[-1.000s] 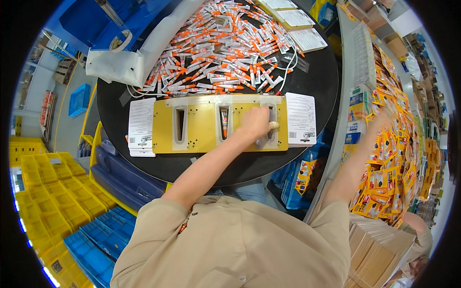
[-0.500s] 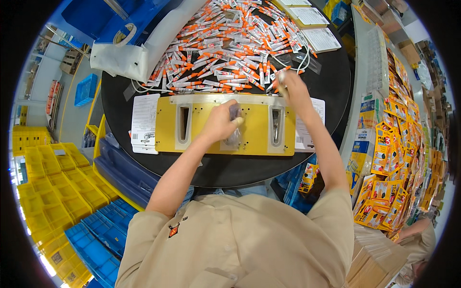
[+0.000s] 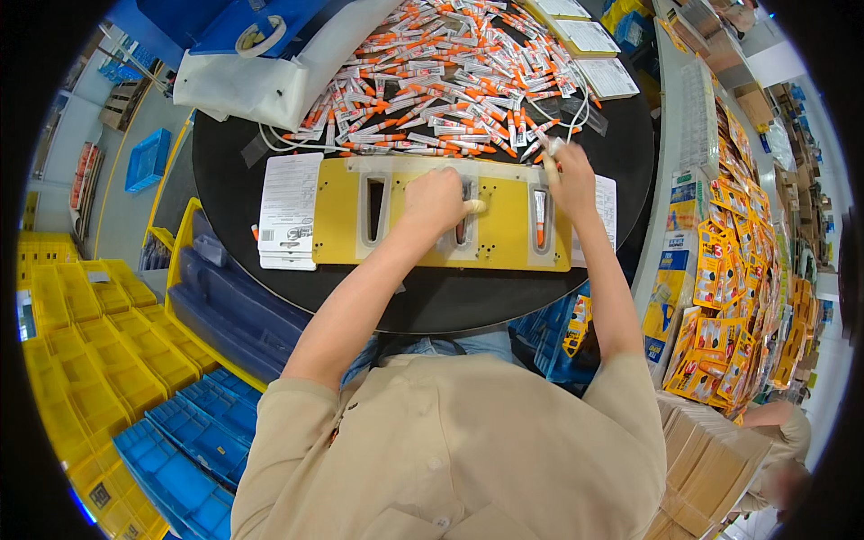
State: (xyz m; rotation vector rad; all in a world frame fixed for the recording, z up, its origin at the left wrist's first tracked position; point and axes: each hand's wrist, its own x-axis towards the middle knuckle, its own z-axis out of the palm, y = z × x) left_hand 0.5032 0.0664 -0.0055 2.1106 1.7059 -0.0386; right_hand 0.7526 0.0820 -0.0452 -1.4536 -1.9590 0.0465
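A long yellow fixture plate (image 3: pixel 337 216) lies across the near part of the round black table, with upright slots edged in grey. My left hand (image 3: pixel 436 200) is closed over its middle slot, thumb pointing right; clear plastic shows in the slot beneath, and what the fingers hold is hidden. In the right slot lies a small white tube with an orange cap (image 3: pixel 540 216). My right hand (image 3: pixel 571 175) is closed just beyond the plate's right end, beside the pile of orange-capped tubes (image 3: pixel 432 81). Something whitish is at its fingertips, too blurred to name. The left slot (image 3: pixel 374 211) looks dark inside.
Printed white cards (image 3: pixel 290 202) stick out from under the plate's left end. More cards (image 3: pixel 605 79) are stacked at the far right. A white cable (image 3: pixel 306 144) crosses the table. Yellow and blue bins stand left; packaged goods (image 3: pixel 720 261) fill the right side.
An orange-capped tube now lies in the right slot. My left hand has come down over the middle slot with the clear plastic. My right hand is still near the pile. The whole view has shifted.
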